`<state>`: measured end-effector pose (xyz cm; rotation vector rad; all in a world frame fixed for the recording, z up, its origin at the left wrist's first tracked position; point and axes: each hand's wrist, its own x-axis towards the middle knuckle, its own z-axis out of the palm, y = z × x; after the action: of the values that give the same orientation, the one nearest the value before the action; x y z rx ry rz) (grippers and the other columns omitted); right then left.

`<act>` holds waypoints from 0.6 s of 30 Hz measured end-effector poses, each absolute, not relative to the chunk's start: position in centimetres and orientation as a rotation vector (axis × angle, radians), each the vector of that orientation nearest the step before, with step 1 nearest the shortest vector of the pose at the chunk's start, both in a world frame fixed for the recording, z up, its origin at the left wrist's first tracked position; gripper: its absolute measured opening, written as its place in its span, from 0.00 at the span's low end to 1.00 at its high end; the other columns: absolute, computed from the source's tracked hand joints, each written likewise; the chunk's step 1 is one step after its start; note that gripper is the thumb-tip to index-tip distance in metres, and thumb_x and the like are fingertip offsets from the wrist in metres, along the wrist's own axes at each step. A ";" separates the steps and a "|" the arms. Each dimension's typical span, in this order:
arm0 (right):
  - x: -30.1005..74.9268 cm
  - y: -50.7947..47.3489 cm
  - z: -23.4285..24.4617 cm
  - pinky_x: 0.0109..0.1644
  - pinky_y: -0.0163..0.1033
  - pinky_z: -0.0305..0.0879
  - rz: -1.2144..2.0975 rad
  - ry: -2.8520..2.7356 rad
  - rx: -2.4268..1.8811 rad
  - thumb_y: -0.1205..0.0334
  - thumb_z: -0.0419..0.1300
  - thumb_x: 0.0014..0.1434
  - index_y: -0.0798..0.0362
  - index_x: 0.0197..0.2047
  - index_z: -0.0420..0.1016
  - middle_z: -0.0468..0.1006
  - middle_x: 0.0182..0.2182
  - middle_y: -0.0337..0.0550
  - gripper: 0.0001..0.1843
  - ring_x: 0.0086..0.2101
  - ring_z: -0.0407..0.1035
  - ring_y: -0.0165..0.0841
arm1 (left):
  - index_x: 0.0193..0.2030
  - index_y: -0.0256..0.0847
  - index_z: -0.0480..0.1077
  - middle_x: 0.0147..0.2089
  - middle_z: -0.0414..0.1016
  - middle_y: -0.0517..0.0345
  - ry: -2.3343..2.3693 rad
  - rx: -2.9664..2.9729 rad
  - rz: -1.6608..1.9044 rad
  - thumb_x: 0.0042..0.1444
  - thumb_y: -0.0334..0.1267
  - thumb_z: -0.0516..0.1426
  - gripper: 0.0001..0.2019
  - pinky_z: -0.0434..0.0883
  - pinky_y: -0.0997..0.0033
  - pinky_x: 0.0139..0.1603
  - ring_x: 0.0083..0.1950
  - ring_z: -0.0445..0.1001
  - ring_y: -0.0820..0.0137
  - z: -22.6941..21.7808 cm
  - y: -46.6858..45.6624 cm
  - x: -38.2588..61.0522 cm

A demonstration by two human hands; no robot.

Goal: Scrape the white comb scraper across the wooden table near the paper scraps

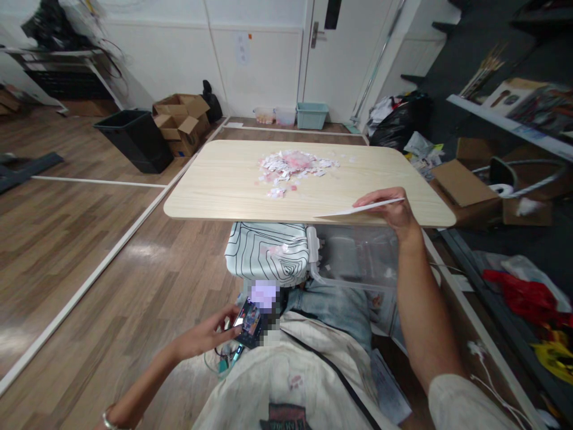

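Note:
My left hand (pixel 210 334) is low by my lap, fingers closed round a phone (pixel 249 319) with a lit screen. My right hand (pixel 388 206) reaches to the near right edge of a light wooden table (pixel 215 185) and pinches a thin white sheet of paper (pixel 358 209), held nearly flat and seen edge-on. A heap of small white and pink paper scraps (pixel 293 165) lies in the table's far middle, well clear of both hands.
Under the table stand a clear plastic bin (pixel 358 257) and a black-lined white cushion (pixel 264 251). A black bin (pixel 134 138) and open cardboard boxes (pixel 181 119) sit on the floor to the left. Boxes, bags and shelves crowd the right side.

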<state>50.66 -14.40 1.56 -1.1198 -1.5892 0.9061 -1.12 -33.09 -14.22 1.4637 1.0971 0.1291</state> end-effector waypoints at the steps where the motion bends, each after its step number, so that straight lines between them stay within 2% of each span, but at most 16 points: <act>1: 50.7 -14.4 1.5 0.39 0.45 0.82 0.903 -1.591 -1.114 0.40 0.75 0.46 0.46 0.23 0.85 0.87 0.29 0.45 0.18 0.41 0.84 0.49 | 0.60 0.44 0.69 0.51 0.74 0.56 1.067 1.408 0.142 0.67 0.62 0.56 0.26 0.69 0.63 0.52 0.48 0.70 0.63 -14.4 -32.9 -1.0; 4: 50.7 -14.4 1.5 0.40 0.46 0.82 0.880 -1.604 -1.106 0.40 0.76 0.44 0.46 0.23 0.85 0.87 0.29 0.44 0.19 0.40 0.84 0.49 | 0.58 0.43 0.69 0.52 0.74 0.55 0.980 1.275 0.227 0.67 0.59 0.59 0.24 0.69 0.63 0.53 0.50 0.71 0.62 -14.8 -32.4 -0.4; 8: 50.8 -14.3 1.5 0.40 0.45 0.82 0.890 -1.609 -1.108 0.41 0.75 0.46 0.46 0.25 0.85 0.87 0.29 0.44 0.17 0.41 0.84 0.48 | 0.56 0.42 0.71 0.53 0.75 0.52 0.918 1.203 0.313 0.65 0.57 0.62 0.23 0.69 0.61 0.56 0.54 0.72 0.59 -15.1 -31.8 0.5; 18: 50.9 -14.2 1.4 0.39 0.48 0.81 0.871 -1.628 -1.097 0.38 0.74 0.47 0.45 0.26 0.86 0.88 0.32 0.47 0.18 0.37 0.83 0.49 | 0.63 0.43 0.70 0.59 0.77 0.48 0.885 1.159 0.281 0.61 0.53 0.67 0.28 0.70 0.57 0.61 0.60 0.74 0.53 -15.7 -30.9 0.8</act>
<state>50.88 -14.24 1.37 -1.0969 -1.6280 0.8710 0.81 -30.90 -15.71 1.1589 0.8846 0.2813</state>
